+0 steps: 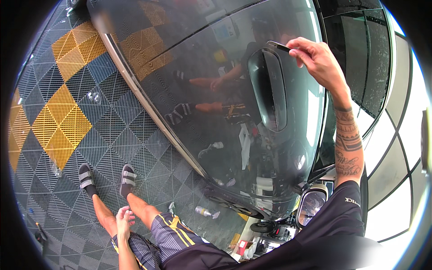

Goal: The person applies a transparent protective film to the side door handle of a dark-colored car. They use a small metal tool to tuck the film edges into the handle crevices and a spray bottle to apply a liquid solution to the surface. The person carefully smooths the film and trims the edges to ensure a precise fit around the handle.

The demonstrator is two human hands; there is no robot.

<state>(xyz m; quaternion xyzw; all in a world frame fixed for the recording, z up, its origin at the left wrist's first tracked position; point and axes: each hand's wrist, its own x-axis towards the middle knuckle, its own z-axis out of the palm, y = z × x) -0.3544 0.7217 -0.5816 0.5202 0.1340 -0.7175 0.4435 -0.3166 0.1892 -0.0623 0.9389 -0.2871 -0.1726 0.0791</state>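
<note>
My right hand (312, 58) pinches a small, dark, flat strip (279, 46) between thumb and fingers. The strip's free end reaches out to the left, just above the upper end of an oval recess (258, 90) in the glossy dark grey car panel (202, 135). A long dark handle bar (280, 87) runs along the right side of that recess. Whether the strip touches the panel I cannot tell. Low on the left, my left hand (123, 221) hangs by my leg with its fingers loosely curled and apart, and nothing shows in it.
Car windows (357, 54) with water drops lie to the right, and a side mirror (312, 204) juts out near my right elbow. A spray bottle (204, 211) lies on the grey and yellow grid floor (63, 121). Beyond the mirror stands a cluttered cart (265, 243).
</note>
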